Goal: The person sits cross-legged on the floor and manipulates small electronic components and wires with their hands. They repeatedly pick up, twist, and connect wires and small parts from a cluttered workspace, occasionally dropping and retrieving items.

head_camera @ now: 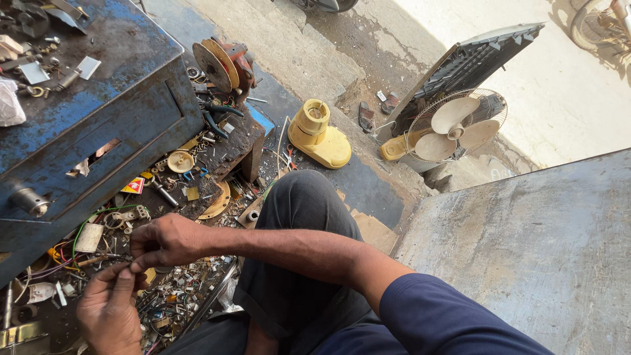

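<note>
Seen from above: battered blue metal cabinet [98,125] at left, floor beneath littered with scrap parts [177,289]. Further off, a table fan [453,128] and a yellow fan base [319,135], both apart and unassembled. Closer in, right hand [167,240] and left hand [112,312] meeting, fingertips pinched on a thin wire [98,258], hardly visible. Work apparently mid-way; fan untouched.
</note>
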